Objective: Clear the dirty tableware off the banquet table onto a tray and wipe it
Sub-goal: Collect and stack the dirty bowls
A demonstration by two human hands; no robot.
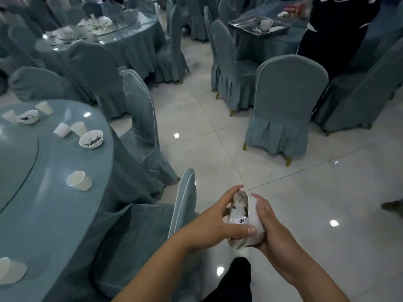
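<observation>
Item: white ceramic bowl [238, 211], soiled, tipped on its side, held over the pale tiled floor [294, 188] beside a blue-covered chair [152, 225].
- Left hand [209, 223] curls round its rim.
- Right hand [270, 227] cups its base.
- Round blue-clothed desk [50, 203], left, carries white paper cups [79, 180].

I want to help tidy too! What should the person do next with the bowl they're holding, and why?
Probably carry the bowl to the metal tray on the far table and set it down. Both the left hand and right hand grip it tilted over the floor, scraps inside, and cups wait on the near table.
</observation>
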